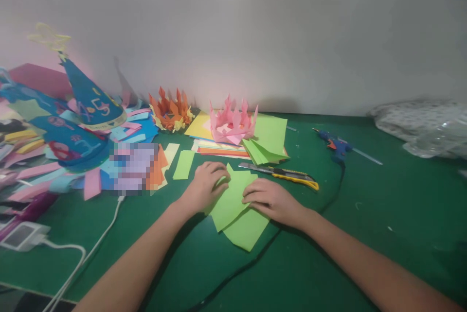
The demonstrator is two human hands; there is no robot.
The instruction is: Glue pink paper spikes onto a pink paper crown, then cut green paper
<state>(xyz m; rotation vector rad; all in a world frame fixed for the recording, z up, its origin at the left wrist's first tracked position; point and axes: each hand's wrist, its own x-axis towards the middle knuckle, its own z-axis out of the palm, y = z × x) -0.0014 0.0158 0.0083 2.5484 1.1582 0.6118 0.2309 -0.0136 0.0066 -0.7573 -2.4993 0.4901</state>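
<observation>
A light green sheet of paper [233, 193], folded into overlapping layers, lies on the green tabletop in front of me. At its upper left edge, my left hand [208, 183] has curled fingers and thumb gripping the paper. My right hand [272, 200] has its bent fingers closed on the right side of the same sheet, over the fold. The lower layer sticks out toward me in a blunt point. Both palms face down, so the fingertips' undersides are partly hidden. Just beyond the right hand rests a yellow-handled utility knife [279, 172] with its blade out.
Behind the knife, a pink paper crown [233, 125] stands on stacked coloured paper [275, 132], beside an orange paper crown [170, 112]. Blue cone hats [91, 91] and paper strips crowd the left. A blue glue gun [337, 147] lies right, its black cord [268, 244] running below the paper.
</observation>
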